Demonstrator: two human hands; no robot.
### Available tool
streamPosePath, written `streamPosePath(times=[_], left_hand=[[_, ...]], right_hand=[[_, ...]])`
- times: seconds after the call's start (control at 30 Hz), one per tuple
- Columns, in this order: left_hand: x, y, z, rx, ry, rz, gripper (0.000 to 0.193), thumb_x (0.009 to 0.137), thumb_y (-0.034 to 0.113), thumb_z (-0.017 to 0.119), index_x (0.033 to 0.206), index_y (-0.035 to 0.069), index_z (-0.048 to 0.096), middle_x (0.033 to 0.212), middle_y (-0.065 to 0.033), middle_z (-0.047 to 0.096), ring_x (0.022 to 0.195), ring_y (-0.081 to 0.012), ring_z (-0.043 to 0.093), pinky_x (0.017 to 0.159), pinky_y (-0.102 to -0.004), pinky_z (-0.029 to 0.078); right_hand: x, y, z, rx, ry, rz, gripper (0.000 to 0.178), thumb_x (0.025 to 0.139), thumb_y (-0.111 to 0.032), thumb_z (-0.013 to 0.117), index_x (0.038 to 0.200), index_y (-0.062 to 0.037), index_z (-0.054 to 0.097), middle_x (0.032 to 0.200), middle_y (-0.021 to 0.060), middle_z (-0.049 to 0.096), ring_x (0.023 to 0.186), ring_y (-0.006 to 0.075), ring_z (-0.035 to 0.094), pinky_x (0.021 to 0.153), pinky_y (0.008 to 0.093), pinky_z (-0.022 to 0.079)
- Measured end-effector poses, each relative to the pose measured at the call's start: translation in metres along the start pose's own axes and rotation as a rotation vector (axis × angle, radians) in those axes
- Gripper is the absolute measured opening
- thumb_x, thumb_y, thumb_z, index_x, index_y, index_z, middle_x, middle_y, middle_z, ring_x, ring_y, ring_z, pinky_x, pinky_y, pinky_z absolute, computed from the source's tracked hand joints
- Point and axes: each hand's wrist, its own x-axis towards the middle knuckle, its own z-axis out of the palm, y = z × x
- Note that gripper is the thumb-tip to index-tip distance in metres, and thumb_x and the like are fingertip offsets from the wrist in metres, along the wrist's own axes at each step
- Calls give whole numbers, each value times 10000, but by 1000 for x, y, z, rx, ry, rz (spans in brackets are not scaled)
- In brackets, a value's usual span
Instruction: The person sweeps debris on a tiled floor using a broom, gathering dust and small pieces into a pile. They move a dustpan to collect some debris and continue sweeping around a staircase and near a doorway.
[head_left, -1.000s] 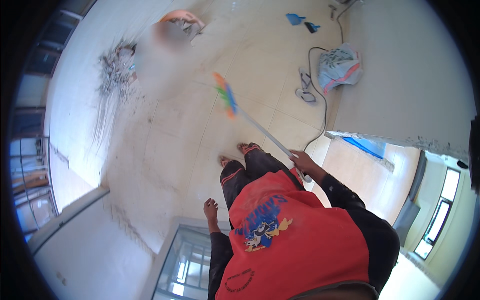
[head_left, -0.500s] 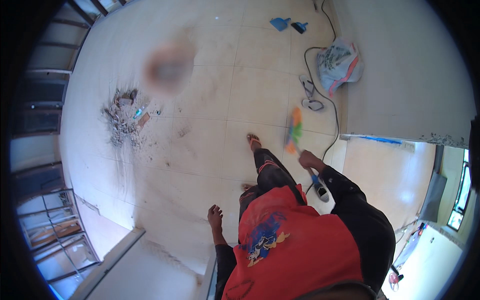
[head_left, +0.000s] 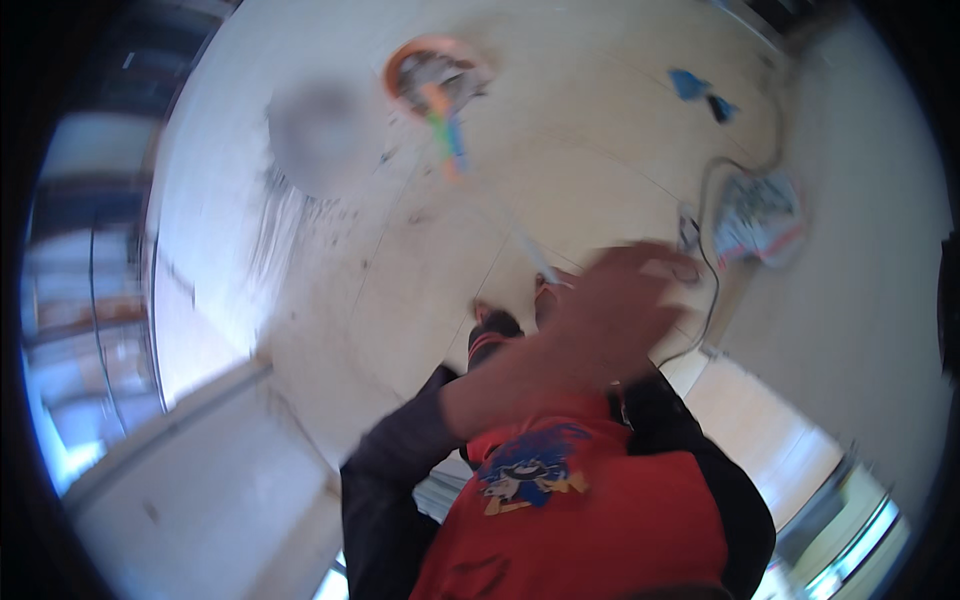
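Note:
My left hand (head_left: 630,305) is raised across the front of my body, large and blurred, its fingers apart with nothing seen in them. Behind it, my right hand is hidden; only the black right sleeve (head_left: 655,410) shows. A broom (head_left: 443,130) with an orange, green and blue head reaches forward over the floor. Its pale handle (head_left: 530,255) runs back to behind my left hand, where my right hand holds it. The broom's head appears at the near edge of an orange basin (head_left: 388,72) filled with grey debris.
Dark dirt streaks (head_left: 270,235) mark the tiled floor at left. A blue dustpan (head_left: 688,84) and a small dark brush (head_left: 720,108) lie at the far right. A cable (head_left: 706,215) runs past a sandal (head_left: 688,230) and a white bag (head_left: 760,215) beside the wall.
The broom head has swung from the right to the far middle. My left hand has risen from low left across my body. The view has turned, bringing the basin out from behind a blurred spot.

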Motion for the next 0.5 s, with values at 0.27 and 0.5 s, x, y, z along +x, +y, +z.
streamPosePath(times=[0.27, 0.5], left_hand=[[0, 47, -56, 473, -200, 228, 296, 628, 112, 540, 909, 31, 498, 917, -93, 495, 863, -227, 478, 771, -291, 368], [-37, 18, -156, 433, -420, 102, 286, 622, 101, 547, 896, 35, 499, 873, -69, 505, 839, -220, 487, 748, -287, 377]], right_hand=[[-42, 47, -113, -463, 537, 203, 290, 741, -135, 446, 1010, -37, 493, 464, 45, 449, 381, 135, 453, 336, 259, 373], [131, 27, -107, -1895, -250, -973, 84, 533, -167, 527, 457, -135, 515, 521, 34, 500, 507, 197, 491, 483, 346, 338]])
